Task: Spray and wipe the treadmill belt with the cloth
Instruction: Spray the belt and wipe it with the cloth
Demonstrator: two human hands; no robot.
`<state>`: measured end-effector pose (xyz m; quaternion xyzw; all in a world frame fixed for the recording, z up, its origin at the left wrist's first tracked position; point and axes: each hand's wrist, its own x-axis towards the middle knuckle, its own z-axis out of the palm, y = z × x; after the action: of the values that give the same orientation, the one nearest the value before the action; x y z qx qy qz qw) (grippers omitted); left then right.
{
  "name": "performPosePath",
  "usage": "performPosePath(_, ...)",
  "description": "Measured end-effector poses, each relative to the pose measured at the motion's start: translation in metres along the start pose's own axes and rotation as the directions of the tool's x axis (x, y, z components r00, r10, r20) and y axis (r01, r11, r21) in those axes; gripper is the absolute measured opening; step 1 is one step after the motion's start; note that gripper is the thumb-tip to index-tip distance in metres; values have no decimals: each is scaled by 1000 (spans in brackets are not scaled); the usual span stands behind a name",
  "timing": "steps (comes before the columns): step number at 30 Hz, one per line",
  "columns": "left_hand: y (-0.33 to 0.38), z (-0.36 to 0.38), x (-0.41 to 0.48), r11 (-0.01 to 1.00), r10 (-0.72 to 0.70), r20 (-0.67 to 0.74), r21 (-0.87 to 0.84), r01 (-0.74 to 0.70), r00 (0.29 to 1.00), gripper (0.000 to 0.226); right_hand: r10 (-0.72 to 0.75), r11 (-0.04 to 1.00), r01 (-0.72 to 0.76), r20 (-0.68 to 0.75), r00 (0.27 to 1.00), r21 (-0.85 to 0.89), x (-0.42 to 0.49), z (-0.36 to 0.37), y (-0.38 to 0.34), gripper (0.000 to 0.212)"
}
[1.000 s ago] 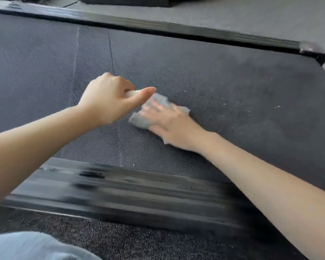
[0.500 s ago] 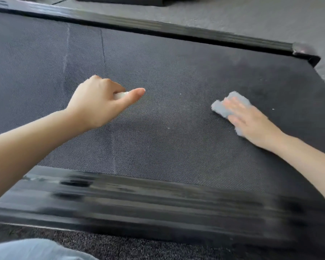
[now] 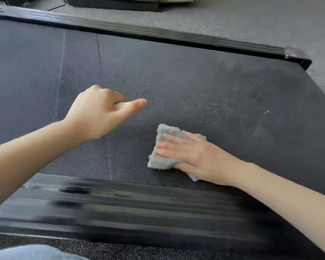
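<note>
Cloth [image 3: 159, 162]: grey, fuzzy, bunched to a pad. It lies flat on the belt [image 3: 176, 81], nr the near rail [image 3: 139, 212], a bit right of ctr in view. Right hand [image 3: 193, 156] sits on top. Its fingers [image 3: 169, 136] are straight, close together, pressed flat. Palm covers the cloth's right half, and one corner pokes out at 5 o'clock under the wrist. The hand is motion-blurred, so I judge the step as wiping, mid-stroke; no spray visible.

At 10 o'clock from the cloth, well apart, the left hand [image 3: 99, 113] is over the belt. Its fingers are curled round a small white bottle [image 3: 120, 105]. Only a bit of it shows betw. thumb and forefinger, and the nozzle is hidden. The thumb [image 3: 137, 104] sticks out straight toward 3 o'clock.

At 2 o'clock from the cloth is a dull smeared patch [image 3: 251, 102] w/ a few white specks [image 3: 266, 112]. Damp or just dirty, can't tell. Next move, I'd say: push the pad toward 2 o'clock over that patch w/ flat, even pressure, and spray again if it drags dry.

Edges & room:
- Near rail is just beside the cloth at 6 o'clock, so little room that way.
- Far rail [image 3: 158, 34] is at 12, well apart.
- Belt's end and corner cap [image 3: 296, 55] are at 1–2 o'clock. A stroke should stop short of them.
- Plenty of bare belt toward 9–11 o'clock, but the left arm crosses there, so the hands could meet.
- Grey carpet [image 3: 233, 21] lies beyond the far rail.
</note>
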<state>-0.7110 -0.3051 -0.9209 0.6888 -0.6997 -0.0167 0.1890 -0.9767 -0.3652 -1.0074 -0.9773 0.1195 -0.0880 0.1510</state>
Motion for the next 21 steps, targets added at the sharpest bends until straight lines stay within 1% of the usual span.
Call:
performPosePath(1, 1, 2, -1, 1000, -1, 13, -2, 1, 1000, 75, 87, 996, -89, -37, 995, -31, -5, -8, 13, 45)
performPosePath(3, 5, 5, -2, 1000, 0, 37, 0, 0, 999, 74, 251, 950, -265, -100, 963, -167, -15, -21, 54, 48)
performPosePath(4, 7, 8, -3, 1000, 3, 47, 2, -4, 999, 75, 397, 901, -408, -102, 912, -146, -20, -29, 73, 48)
performPosePath(5, 10, 9, -5, 1000, 6, 56, 3, -6, 998, 76, 537, 832, -548, -124, 834, -82, -22, -37, 86, 46)
performPosePath(6, 12, 11, -6, 1000, 7, 66, 5, -7, 998, 76, 643, 760, -649, -138, 753, -1, -24, -42, 95, 45)
performPosePath(7, 16, 12, -7, 1000, 10, 74, 11, -11, 997, 77, 702, 709, -704, -140, 698, 46, -25, -44, 102, 45)
performPosePath(9, 22, 13, -9, 1000, 14, 91, 18, -15, 996, 78, 717, 692, -720, -166, 677, 54, -25, -40, 103, 46)
performPosePath(11, 27, 17, -9, 999, 29, 99, 24, -31, 995, 74, 700, 709, -701, -197, 686, 75, -26, -37, 97, 46)
performPosePath(13, 33, 22, -9, 996, 33, 110, 77, -42, 993, 73, 698, 712, -695, -196, 688, 97, -29, -37, 95, 45)
performPosePath(15, 38, 28, -10, 987, 40, 81, 149, -52, 996, 73, 700, 712, -694, -184, 690, 107, -33, -39, 91, 45)
performPosePath(17, 39, 35, -10, 981, 58, 32, 185, -63, 998, 68, 692, 720, -685, -173, 701, 108, -36, -39, 88, 45)
performPosePath(19, 37, 39, -7, 981, 33, 24, 192, -37, 999, 67, 683, 729, -674, -180, 708, 117, -38, -38, 88, 45)
performPosePath(21, 34, 38, 2, 984, -32, 23, 176, 27, 999, 72, 681, 732, -672, -180, 710, 118, -41, -37, 91, 45)
